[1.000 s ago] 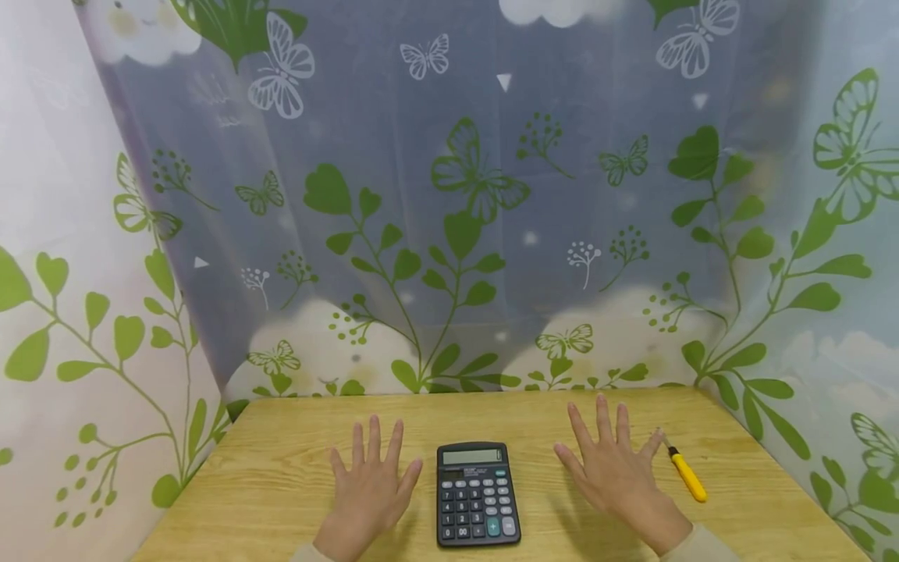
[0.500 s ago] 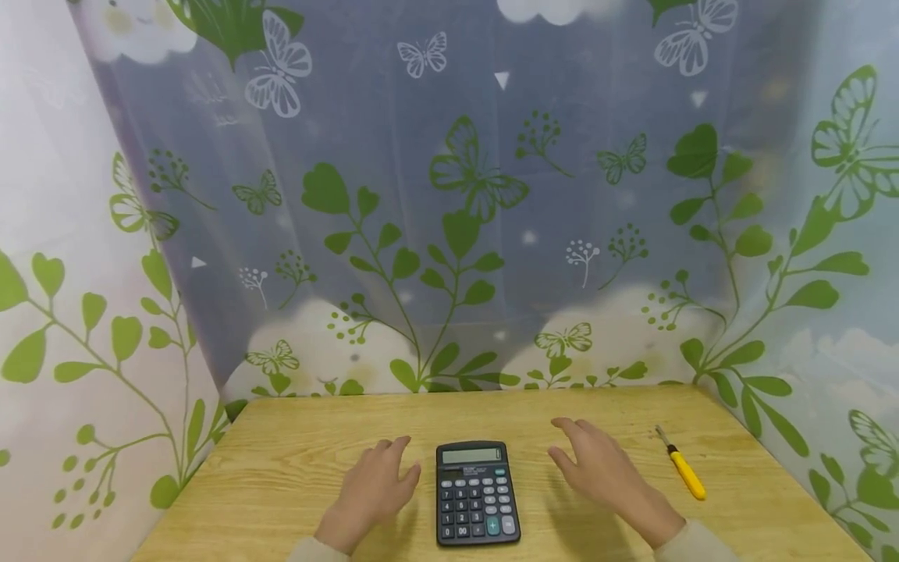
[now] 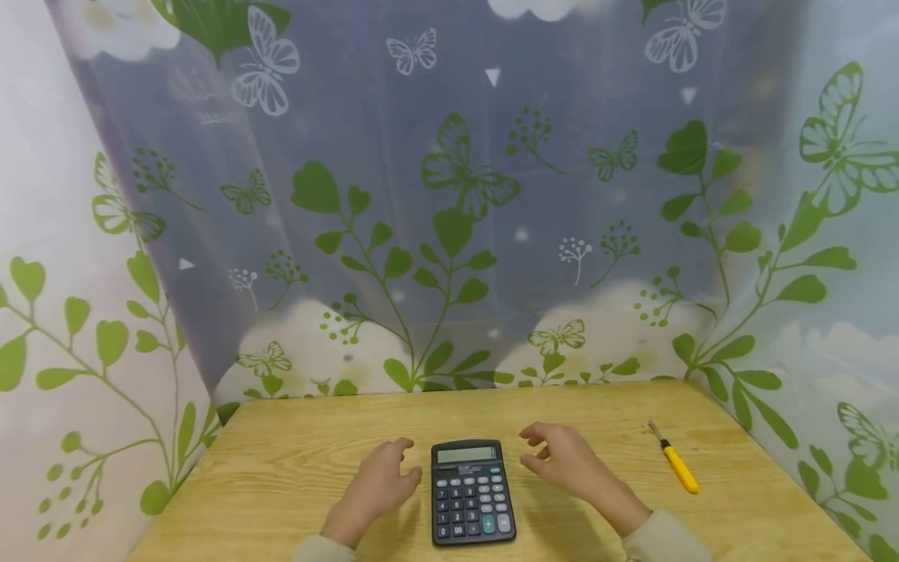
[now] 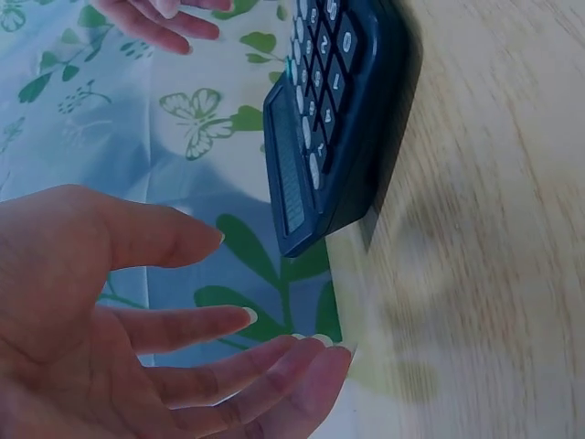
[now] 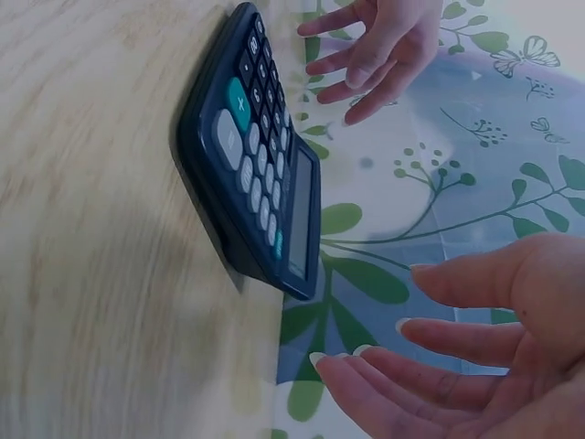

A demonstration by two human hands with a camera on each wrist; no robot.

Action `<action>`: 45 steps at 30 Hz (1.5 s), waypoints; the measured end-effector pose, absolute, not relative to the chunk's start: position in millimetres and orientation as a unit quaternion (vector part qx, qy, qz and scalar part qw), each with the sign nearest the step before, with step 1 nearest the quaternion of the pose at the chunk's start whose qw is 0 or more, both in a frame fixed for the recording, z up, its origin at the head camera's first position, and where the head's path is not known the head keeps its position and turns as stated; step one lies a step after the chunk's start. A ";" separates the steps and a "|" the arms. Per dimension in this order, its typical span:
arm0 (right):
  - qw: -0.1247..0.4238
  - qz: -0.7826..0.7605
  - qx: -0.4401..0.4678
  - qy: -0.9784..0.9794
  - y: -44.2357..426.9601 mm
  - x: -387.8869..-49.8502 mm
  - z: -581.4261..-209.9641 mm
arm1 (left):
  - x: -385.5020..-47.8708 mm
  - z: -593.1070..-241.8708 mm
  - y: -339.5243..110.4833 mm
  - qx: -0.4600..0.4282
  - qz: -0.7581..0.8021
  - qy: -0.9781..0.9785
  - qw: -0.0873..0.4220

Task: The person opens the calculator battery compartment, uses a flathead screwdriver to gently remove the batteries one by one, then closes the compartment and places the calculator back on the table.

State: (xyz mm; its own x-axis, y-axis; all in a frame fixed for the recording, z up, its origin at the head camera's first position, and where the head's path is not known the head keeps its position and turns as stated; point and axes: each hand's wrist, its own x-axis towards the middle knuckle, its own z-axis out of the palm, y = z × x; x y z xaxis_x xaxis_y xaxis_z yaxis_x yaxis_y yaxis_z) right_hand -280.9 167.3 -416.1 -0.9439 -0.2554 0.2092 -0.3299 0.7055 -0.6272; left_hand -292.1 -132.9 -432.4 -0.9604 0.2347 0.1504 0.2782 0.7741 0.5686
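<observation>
Left hand and right hand relaxed, empty; I flank the calculator, long axis near-to-far, display toward far edge of worktop.

Fine print on the calculator, between the left hand and right hand, is way too tiny to read. Same for the specks by the yellow tool, past the right hand. The 2 sleeves behind the hands get chopped off in the head view.
</observation>
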 end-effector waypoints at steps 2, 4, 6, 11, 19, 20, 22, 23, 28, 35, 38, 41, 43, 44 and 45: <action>0.050 0.358 0.153 -0.920 164.4 -281.8 -417.2 | -293.5 -433.3 -131.3 -0.134 -0.306 -0.942 0.036; 0.046 0.363 0.149 -0.919 162.3 -282.9 -418.8 | -294.6 -434.5 -130.2 -0.129 -0.302 -0.944 0.037; 0.047 0.359 0.146 -0.921 160.4 -283.3 -420.2 | -295.5 -436.0 -129.5 -0.126 -0.300 -0.945 0.036; 0.048 0.350 0.135 -0.926 157.7 -283.4 -422.7 | -295.4 -438.1 -128.8 -0.123 -0.297 -0.946 0.036; 0.039 0.348 0.132 -0.927 159.0 -284.5 -429.7 | -293.6 -439.1 -131.7 -0.124 -0.291 -0.948 0.030; 0.039 0.347 0.132 -0.928 159.1 -284.7 -430.4 | -293.7 -439.3 -131.8 -0.124 -0.291 -0.948 0.030; 0.041 0.345 0.136 -0.928 159.4 -285.0 -431.4 | -293.8 -439.3 -131.5 -0.125 -0.289 -0.949 0.033; 0.044 0.344 0.137 -0.928 159.2 -285.2 -431.8 | -293.8 -439.2 -131.3 -0.125 -0.288 -0.949 0.034; 0.042 0.342 0.140 -0.928 159.1 -287.5 -431.7 | -293.4 -439.3 -130.1 -0.125 -0.291 -0.948 0.038; 0.035 0.346 0.145 -0.926 158.3 -292.9 -433.3 | -293.8 -439.8 -128.6 -0.127 -0.298 -0.945 0.043; 0.035 0.346 0.146 -0.926 157.1 -293.8 -435.1 | -293.9 -440.3 -127.8 -0.130 -0.299 -0.945 0.041; 0.026 0.349 0.138 -0.927 155.8 -294.2 -438.1 | -293.2 -442.3 -127.3 -0.130 -0.301 -0.944 0.036; 0.020 0.353 0.129 -0.927 154.7 -294.6 -439.8 | -293.1 -443.8 -127.1 -0.129 -0.301 -0.944 0.035; 0.019 0.353 0.126 -0.927 153.9 -294.8 -440.6 | -293.2 -444.3 -127.0 -0.129 -0.300 -0.944 0.035; 0.019 0.353 0.125 -0.927 153.4 -295.1 -441.0 | -293.3 -444.7 -126.9 -0.129 -0.300 -0.944 0.035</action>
